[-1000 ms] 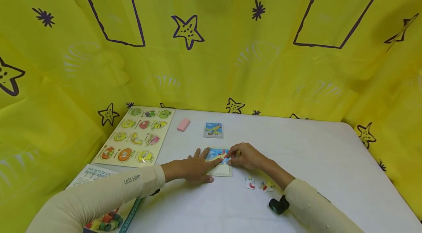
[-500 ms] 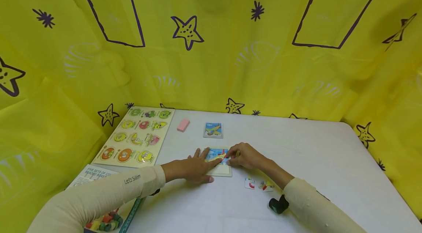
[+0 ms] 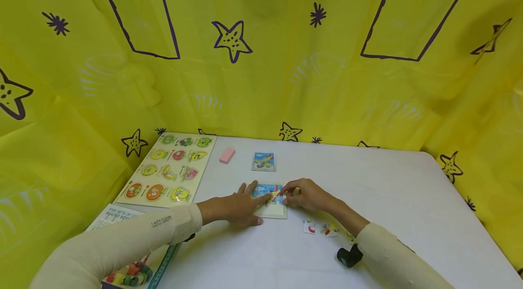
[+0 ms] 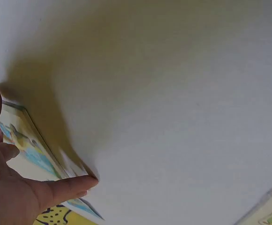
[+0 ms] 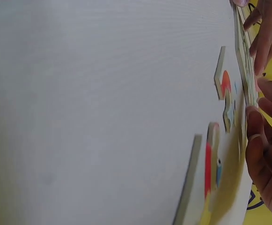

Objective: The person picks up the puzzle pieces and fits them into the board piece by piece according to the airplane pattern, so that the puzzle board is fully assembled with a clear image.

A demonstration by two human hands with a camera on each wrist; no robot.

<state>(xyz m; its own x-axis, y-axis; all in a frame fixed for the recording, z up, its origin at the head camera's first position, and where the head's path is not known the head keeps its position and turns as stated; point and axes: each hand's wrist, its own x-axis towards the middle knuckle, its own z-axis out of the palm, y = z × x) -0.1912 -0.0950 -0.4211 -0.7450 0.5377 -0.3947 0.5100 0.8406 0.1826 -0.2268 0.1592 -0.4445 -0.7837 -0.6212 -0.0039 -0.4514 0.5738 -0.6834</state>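
In the head view, a jigsaw puzzle board (image 3: 273,210) lies on the white table, its upper part filled with pieces showing blue sky and a yellow and red aeroplane. My left hand (image 3: 241,207) rests on the board's left side with fingers spread; in the left wrist view, one finger of the left hand (image 4: 37,192) reaches along the board's edge. At the board's right edge, my right hand (image 3: 308,195) pinches a puzzle piece (image 3: 279,192) between thumb and forefinger, mostly covered by the fingertips. Loose puzzle pieces (image 3: 309,226) lie below the right hand.
Beyond the board lie a small aeroplane picture (image 3: 263,161) and a pink block (image 3: 227,155). A fruit picture board (image 3: 163,168) stands at the left, above a box of coloured beads (image 3: 132,275). A black device (image 3: 349,256) hangs by the right sleeve. Yellow curtain surrounds the table.
The left hand has shifted slightly left on the board, and the right forearm has moved a little to the right. The right fingertips stay at the board's right edge.
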